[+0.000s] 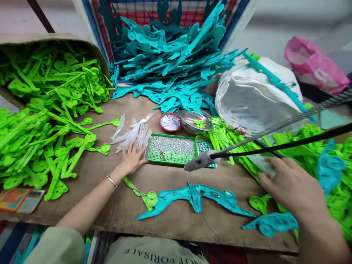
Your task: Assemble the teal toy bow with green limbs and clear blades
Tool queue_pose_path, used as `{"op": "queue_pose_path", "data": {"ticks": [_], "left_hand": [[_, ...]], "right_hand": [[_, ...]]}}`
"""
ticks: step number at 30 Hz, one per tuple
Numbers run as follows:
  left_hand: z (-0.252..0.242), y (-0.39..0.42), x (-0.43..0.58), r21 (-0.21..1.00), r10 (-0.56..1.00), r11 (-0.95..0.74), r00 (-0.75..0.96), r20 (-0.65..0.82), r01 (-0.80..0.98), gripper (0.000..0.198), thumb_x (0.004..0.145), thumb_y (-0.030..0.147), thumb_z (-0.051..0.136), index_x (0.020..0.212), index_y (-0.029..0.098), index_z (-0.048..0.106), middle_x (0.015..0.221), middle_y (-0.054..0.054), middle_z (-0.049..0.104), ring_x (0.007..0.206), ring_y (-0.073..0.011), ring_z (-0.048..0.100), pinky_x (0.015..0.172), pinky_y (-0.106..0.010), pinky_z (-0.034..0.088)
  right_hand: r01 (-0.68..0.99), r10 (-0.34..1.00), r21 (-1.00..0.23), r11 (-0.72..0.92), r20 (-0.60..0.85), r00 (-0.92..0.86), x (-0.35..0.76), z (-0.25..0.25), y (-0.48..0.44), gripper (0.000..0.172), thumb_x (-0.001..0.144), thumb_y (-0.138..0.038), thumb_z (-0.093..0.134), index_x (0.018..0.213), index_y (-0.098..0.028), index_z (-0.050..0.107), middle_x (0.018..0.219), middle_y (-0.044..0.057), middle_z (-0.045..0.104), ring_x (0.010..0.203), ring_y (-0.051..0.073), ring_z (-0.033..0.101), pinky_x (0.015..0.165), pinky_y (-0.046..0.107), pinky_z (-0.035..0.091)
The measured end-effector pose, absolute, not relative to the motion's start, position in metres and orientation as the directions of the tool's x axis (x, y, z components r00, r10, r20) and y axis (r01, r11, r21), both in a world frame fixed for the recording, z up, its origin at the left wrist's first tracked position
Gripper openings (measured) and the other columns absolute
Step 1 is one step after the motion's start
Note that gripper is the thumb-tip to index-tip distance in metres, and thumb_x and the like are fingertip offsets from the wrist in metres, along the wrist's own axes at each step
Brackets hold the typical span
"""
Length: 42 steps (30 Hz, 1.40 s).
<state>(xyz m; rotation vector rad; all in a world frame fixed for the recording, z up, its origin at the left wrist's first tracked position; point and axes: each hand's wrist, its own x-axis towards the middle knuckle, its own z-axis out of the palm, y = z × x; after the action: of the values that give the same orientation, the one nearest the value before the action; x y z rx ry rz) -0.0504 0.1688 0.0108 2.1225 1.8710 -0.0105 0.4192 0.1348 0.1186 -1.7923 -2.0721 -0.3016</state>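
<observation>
My left hand [131,157], with a bracelet at the wrist, lies spread over the table, its fingertips on a small heap of translucent plastic pieces [128,137]. Over at the right, my right hand [294,183] is slightly blurred and pinches a translucent plastic piece [262,165] between thumb and fingers. In front of me lies a teal bow-shaped plastic shell [176,194] with a thin wire running along it. A lime green plastic part [150,200] touches its left end. Another teal part [272,223] rests below my right hand.
A green tray [172,148] holds many small screws and a small screwdriver [161,151]. A grey electric screwdriver [202,160] hangs over it. Behind stand a red basket [170,122] and a metal bowl [185,126]. Green and teal piles, a white sack [229,86] and a phone [20,200] surround them.
</observation>
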Motion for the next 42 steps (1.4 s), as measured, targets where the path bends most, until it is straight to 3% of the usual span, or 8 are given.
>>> {"op": "queue_pose_path", "data": {"ticks": [3, 7, 11, 14, 18, 26, 34, 42], "left_hand": [[0.015, 0.171, -0.061, 0.272, 0.962, -0.145, 0.2, -0.187, 0.951, 0.066, 0.093, 0.05, 0.058, 0.152, 0.029, 0.039, 0.167, -0.019, 0.017, 0.153, -0.047, 0.008, 0.112, -0.077, 0.014], [0.031, 0.16, -0.079, 0.409, 0.982, -0.184, 0.188, 0.03, 0.894, 0.057, 0.095, 0.036, 0.056, 0.148, 0.022, 0.043, 0.163, -0.02, 0.027, 0.152, -0.0416, 0.021, 0.117, -0.067, 0.023], [0.046, 0.126, -0.098, 0.678, 0.979, -0.156, 0.02, 0.204, 0.719, 0.05, 0.092, 0.036, 0.057, 0.136, 0.014, 0.05, 0.137, -0.019, 0.058, 0.116, -0.027, 0.064, 0.099, -0.047, 0.053], [0.05, 0.083, -0.104, 0.865, 0.974, 0.029, -0.209, 0.089, 0.501, 0.041, 0.087, 0.045, 0.062, 0.114, 0.016, 0.057, 0.103, -0.009, 0.069, 0.072, -0.015, 0.068, 0.065, -0.029, 0.058], [0.046, 0.014, -0.088, 0.956, 0.94, 0.259, -0.261, -0.218, 0.136, 0.041, 0.084, 0.056, 0.065, 0.092, 0.016, 0.057, 0.079, -0.003, 0.068, 0.051, -0.0093, 0.057, 0.046, -0.02, 0.048], [0.027, -0.061, -0.044, 0.846, 0.886, 0.417, -0.061, -0.461, -0.333, 0.059, 0.077, 0.054, 0.077, 0.12, 0.018, 0.056, 0.101, -0.007, 0.071, 0.084, -0.0174, 0.068, 0.075, -0.029, 0.056], [0.021, -0.039, -0.051, 0.858, 0.845, 0.401, -0.232, -0.482, -0.321, 0.056, 0.072, 0.048, 0.082, 0.11, 0.02, 0.051, 0.084, 0.002, 0.065, 0.07, -0.0119, 0.064, 0.063, -0.024, 0.054], [0.019, 0.005, -0.075, 0.913, 0.902, 0.374, -0.165, -0.399, -0.162, 0.051, 0.071, 0.039, 0.083, 0.106, 0.017, 0.052, 0.078, 0.003, 0.065, 0.06, -0.0091, 0.06, 0.052, -0.019, 0.05]], "right_hand": [[0.991, 0.939, -0.026, 0.133, 0.324, -0.118, 0.415, 0.13, 0.091, 0.018, 0.078, -0.05, 0.054, 0.092, -0.041, 0.06, 0.078, 0.009, 0.062, 0.063, 0.031, 0.06, 0.047, 0.04, 0.033], [0.878, 0.928, -0.343, 0.333, 0.282, -0.242, 0.377, 0.151, 0.043, 0.024, 0.081, -0.06, 0.056, 0.098, -0.046, 0.065, 0.081, 0.01, 0.071, 0.06, 0.029, 0.066, 0.045, 0.043, 0.045], [0.667, 0.905, -0.614, 0.422, 0.237, -0.354, 0.327, 0.164, 0.015, 0.025, 0.08, -0.044, 0.072, 0.104, -0.046, 0.068, 0.085, 0.01, 0.073, 0.076, 0.028, 0.073, 0.054, 0.04, 0.058], [0.448, 0.904, -0.806, 0.387, 0.236, -0.357, 0.286, 0.145, 0.009, 0.023, 0.08, -0.031, 0.076, 0.1, -0.038, 0.068, 0.081, 0.006, 0.073, 0.076, 0.025, 0.073, 0.062, 0.037, 0.062], [0.163, 0.926, -0.935, 0.316, 0.266, -0.269, 0.22, 0.088, 0.002, 0.026, 0.08, -0.02, 0.078, 0.1, -0.03, 0.066, 0.09, 0.003, 0.076, 0.083, 0.021, 0.074, 0.07, 0.034, 0.063], [-0.033, 0.898, -0.96, 0.278, 0.272, -0.347, 0.128, 0.028, -0.017, 0.021, 0.083, -0.019, 0.072, 0.101, -0.023, 0.063, 0.097, 0.006, 0.076, 0.091, 0.019, 0.074, 0.079, 0.032, 0.061], [0.15, 0.814, -0.858, 0.491, 0.391, -0.429, 0.152, 0.024, 0.0, 0.03, 0.085, -0.014, 0.068, 0.114, -0.023, 0.065, 0.102, 0.008, 0.073, 0.093, 0.019, 0.071, 0.078, 0.033, 0.061], [0.369, 0.911, -0.834, 0.41, 0.362, -0.195, 0.181, 0.023, 0.028, 0.014, 0.087, -0.016, 0.067, 0.099, -0.023, 0.069, 0.092, 0.004, 0.075, 0.087, 0.019, 0.071, 0.078, 0.034, 0.058]]}}
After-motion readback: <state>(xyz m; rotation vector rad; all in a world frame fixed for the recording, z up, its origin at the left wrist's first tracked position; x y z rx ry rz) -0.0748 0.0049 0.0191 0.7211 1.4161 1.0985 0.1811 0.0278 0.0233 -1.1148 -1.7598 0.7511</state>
